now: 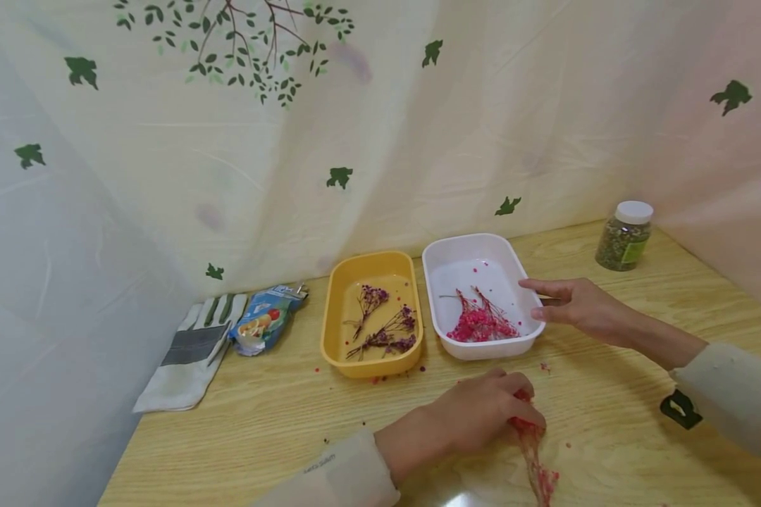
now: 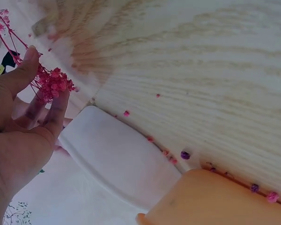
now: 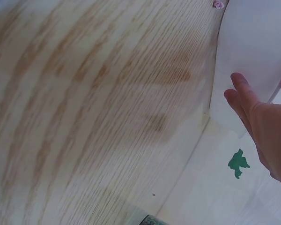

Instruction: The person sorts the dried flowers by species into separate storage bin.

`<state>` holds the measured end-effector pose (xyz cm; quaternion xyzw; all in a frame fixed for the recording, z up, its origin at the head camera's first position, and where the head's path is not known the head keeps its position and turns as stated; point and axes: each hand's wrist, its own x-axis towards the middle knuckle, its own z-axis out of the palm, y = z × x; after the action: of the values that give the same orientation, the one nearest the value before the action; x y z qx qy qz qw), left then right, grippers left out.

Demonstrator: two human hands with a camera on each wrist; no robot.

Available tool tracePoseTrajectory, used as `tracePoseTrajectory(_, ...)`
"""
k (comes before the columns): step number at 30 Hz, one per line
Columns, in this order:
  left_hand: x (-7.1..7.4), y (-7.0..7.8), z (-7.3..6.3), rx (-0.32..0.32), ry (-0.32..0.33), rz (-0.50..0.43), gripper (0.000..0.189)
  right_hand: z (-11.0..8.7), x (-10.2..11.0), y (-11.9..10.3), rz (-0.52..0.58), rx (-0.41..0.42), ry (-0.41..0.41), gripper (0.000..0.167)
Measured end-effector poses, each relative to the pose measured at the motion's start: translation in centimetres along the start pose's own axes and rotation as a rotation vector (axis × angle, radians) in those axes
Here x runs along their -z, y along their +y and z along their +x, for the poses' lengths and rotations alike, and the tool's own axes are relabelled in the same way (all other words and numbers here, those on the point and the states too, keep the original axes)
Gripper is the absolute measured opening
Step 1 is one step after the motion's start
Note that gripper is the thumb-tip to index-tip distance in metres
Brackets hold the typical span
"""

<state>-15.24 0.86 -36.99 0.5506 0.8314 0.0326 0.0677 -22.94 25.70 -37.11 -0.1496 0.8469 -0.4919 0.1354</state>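
Observation:
My left hand (image 1: 491, 410) pinches a bunch of pink dried flowers (image 1: 533, 458) above the table, in front of the white tray (image 1: 523, 345). Its thin stems trail toward the front edge of the head view. In the left wrist view the pink blossoms (image 2: 56, 85) show between thumb and fingers. At the white tray's right side, my right hand (image 1: 580, 310) grips the rim, fingers along the outer wall and thumb over the edge, as the right wrist view shows the fingers (image 3: 246, 89) against that wall. More pink dried flowers (image 1: 482, 324) lie inside this tray.
Left of the white tray stands a yellow tray (image 1: 336, 362) with purple dried flower sprigs (image 1: 387, 338). Farther left lie a blue packet (image 1: 266, 320) and white-and-grey gloves (image 1: 193, 352). A white-capped jar (image 1: 623, 239) stands back right, near the curtain (image 1: 387, 127). Fallen petals dot the table.

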Motion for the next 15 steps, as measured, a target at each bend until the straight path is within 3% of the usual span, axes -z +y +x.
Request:
tracePoseTrajectory(12,1.5,0.8,-0.2,-0.022,0.025,0.035,0.032,-0.2,0.0,-0.1,-0.007,0.016,0.0,0.063)
tracePoseTrajectory(15,1.9,0.9,-0.3,-0.049,0.061,0.04,0.031,-0.2,0.0,-0.1,-0.001,0.022,-0.003,0.063)
